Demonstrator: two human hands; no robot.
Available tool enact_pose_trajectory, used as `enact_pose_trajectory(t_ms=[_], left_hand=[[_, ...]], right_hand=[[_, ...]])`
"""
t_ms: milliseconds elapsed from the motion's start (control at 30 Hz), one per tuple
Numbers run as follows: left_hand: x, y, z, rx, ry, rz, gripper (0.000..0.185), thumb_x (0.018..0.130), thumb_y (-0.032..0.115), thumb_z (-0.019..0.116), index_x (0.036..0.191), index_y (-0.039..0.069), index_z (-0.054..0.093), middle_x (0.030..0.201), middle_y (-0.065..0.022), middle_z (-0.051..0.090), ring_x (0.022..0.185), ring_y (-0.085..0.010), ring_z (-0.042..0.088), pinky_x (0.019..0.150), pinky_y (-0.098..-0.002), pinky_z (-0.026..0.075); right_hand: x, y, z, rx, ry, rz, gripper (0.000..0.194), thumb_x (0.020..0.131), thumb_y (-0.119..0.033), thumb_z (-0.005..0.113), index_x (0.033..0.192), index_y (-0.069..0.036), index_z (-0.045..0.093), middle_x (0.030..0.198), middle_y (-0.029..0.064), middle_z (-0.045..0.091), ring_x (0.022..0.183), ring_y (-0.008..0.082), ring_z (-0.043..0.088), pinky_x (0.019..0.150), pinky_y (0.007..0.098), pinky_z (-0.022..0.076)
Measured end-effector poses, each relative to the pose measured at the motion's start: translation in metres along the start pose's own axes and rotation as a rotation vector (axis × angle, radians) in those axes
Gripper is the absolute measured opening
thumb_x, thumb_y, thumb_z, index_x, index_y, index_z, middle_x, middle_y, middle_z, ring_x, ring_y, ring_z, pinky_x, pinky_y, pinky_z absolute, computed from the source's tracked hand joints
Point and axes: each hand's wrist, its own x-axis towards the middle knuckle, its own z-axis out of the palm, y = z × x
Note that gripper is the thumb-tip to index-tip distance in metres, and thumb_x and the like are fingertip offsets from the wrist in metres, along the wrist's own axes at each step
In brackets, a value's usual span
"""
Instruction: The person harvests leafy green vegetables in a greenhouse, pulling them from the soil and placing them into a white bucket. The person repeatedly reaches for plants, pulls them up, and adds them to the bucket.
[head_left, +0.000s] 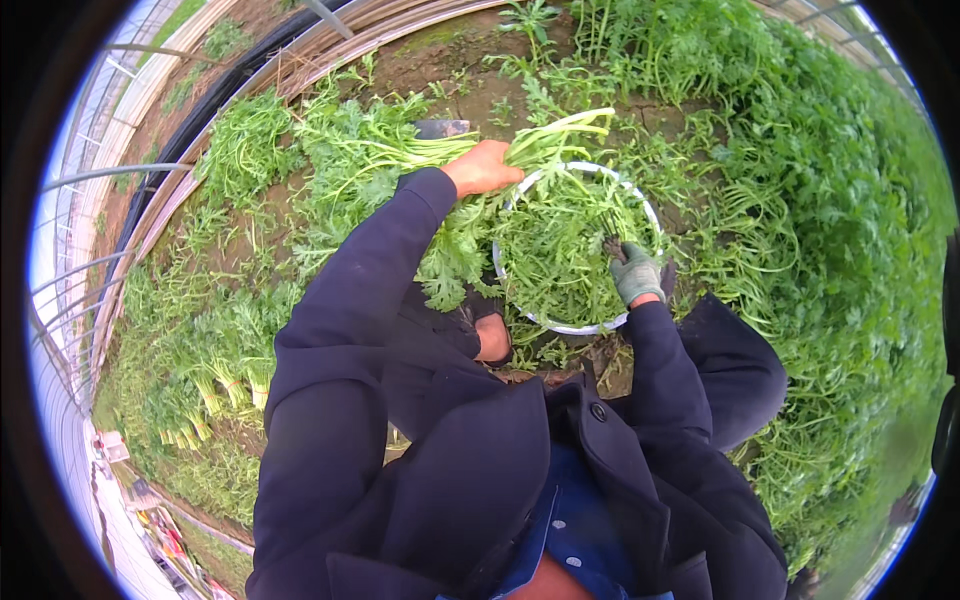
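My left hand (486, 169), bare, grips a bunch of leafy green stalks (559, 137) at the upper left rim of a round container (655, 217) with a white rim. The pale stem ends point right, and leaves hang below the hand. Loose serrated greens (562, 255) fill the container. My right hand (636, 274), in a grey-green glove, is closed around something dark at the right side of the container; it looks like roots or soiled stems, but I cannot tell exactly. Beyond my left hand, more cut stalks (420, 152) lie on the ground beside a flat dark metal piece (442, 129).
Dense standing greens (825, 187) grow on the right. Tied bunches (232, 386) lie at the lower left. My foot (493, 337) is beside the container. Metal hoops (112, 176) and a black pipe or rolled sheet (195, 127) line the left edge.
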Motion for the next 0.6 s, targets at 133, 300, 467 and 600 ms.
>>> enact_pose_trajectory(t_ms=[133, 300, 467, 600], left_hand=[[0.0, 0.01, 0.0, -0.024, -0.107, -0.104, 0.017, 0.085, 0.015, 0.068, 0.093, 0.001, 0.063, 0.067, -0.0011, 0.058, 0.057, -0.0114, 0.052, 0.053, -0.0283, 0.044], [0.004, 0.029, 0.016, 0.117, -0.252, -0.135, 0.014, 0.084, 0.012, 0.067, 0.093, 0.002, 0.063, 0.064, 0.0002, 0.056, 0.054, -0.0108, 0.05, 0.052, -0.0269, 0.042], [0.003, 0.047, 0.024, 0.52, -0.39, -0.093, 0.028, 0.081, 0.018, 0.069, 0.104, 0.002, 0.067, 0.072, -0.0083, 0.065, 0.065, -0.0188, 0.061, 0.062, -0.0331, 0.049], [0.0, 0.048, 0.013, 0.79, -0.339, -0.002, 0.03, 0.078, 0.019, 0.07, 0.101, 0.0, 0.068, 0.086, -0.0176, 0.071, 0.083, -0.0307, 0.068, 0.077, -0.0428, 0.052]], right_hand=[[-0.011, -0.039, -0.03, 0.158, -0.095, 0.016, 0.059, 0.087, -0.054, 0.063, 0.126, -0.01, 0.063, 0.108, 0.019, 0.071, 0.104, 0.0373, 0.066, 0.092, 0.0386, 0.0503], [0.0, -0.087, -0.053, 0.248, 0.021, -0.282, 0.044, 0.091, -0.049, 0.063, 0.091, -0.005, 0.071, 0.075, 0.0171, 0.066, 0.073, 0.0359, 0.065, 0.07, 0.0441, 0.0493], [0.051, -0.064, -0.045, 0.049, -0.14, -0.136, 0.058, 0.094, -0.063, 0.049, 0.115, -0.015, 0.072, 0.103, 0.0175, 0.072, 0.1, 0.0345, 0.067, 0.089, 0.0438, 0.0499], [0.07, 0.005, -0.036, -0.236, -0.266, 0.107, 0.063, 0.093, -0.069, 0.042, 0.116, -0.018, 0.072, 0.112, 0.0147, 0.071, 0.108, 0.0318, 0.066, 0.098, 0.0432, 0.047]])
